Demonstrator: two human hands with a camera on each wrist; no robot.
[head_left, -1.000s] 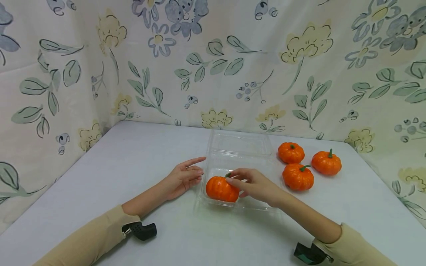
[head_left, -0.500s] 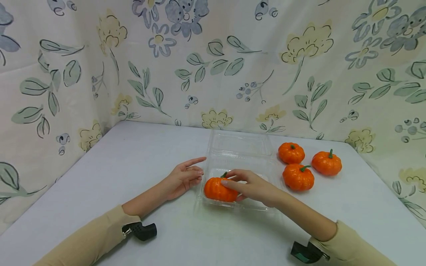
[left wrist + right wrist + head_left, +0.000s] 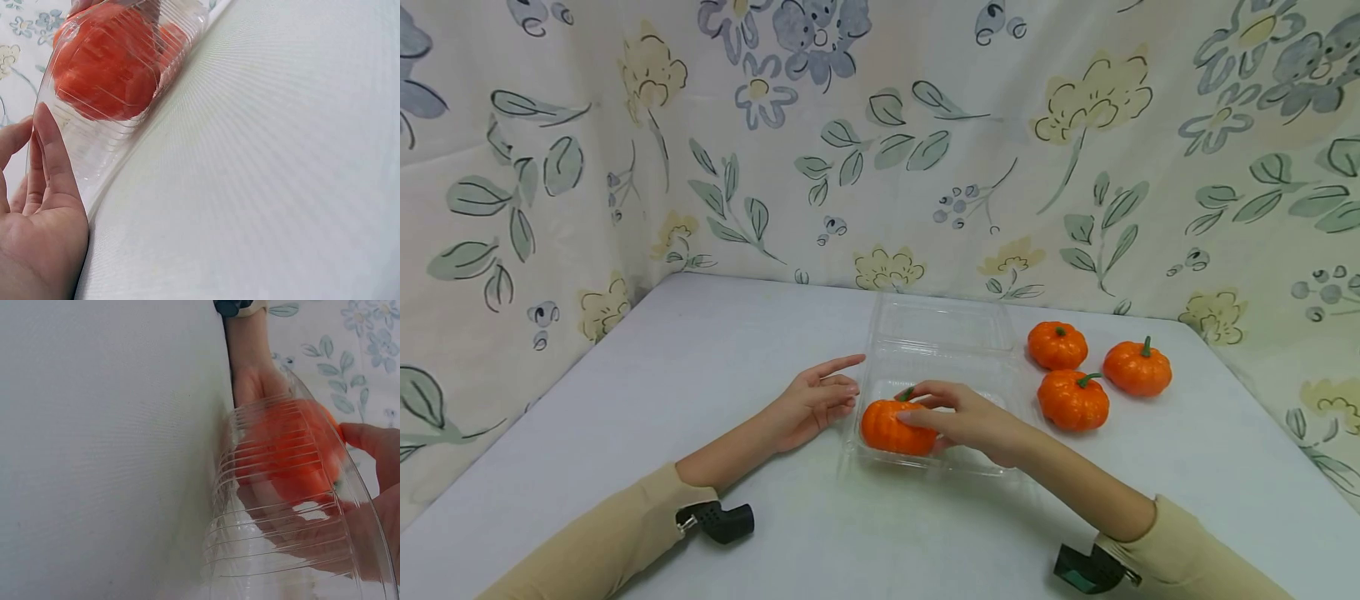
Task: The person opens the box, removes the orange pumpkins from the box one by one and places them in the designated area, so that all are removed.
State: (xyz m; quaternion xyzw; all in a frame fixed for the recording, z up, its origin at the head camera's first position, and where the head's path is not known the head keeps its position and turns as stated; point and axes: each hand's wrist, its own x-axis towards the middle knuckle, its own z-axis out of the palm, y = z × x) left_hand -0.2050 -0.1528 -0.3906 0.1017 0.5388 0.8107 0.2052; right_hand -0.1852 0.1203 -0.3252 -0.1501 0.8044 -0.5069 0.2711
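Note:
A small orange pumpkin with a green stem sits in the front left corner of a clear plastic clamshell box, whose lid lies open at the back. My right hand holds this pumpkin from its right side, thumb on the near face and fingers over the top by the stem. Seen through the box wall in the right wrist view, the pumpkin shows between thumb and fingers. My left hand is at the box's left wall, fingers loosely extended; in the left wrist view its fingertips touch the wall.
To the right of the box, three more orange pumpkins stand on the white table: a back one, a front one and a right one. A flowered curtain hangs behind the table.
The right hand has shifted slightly left and taken a closer grip on the pumpkin, which moved a little left into the box corner. The left hand stays in place.

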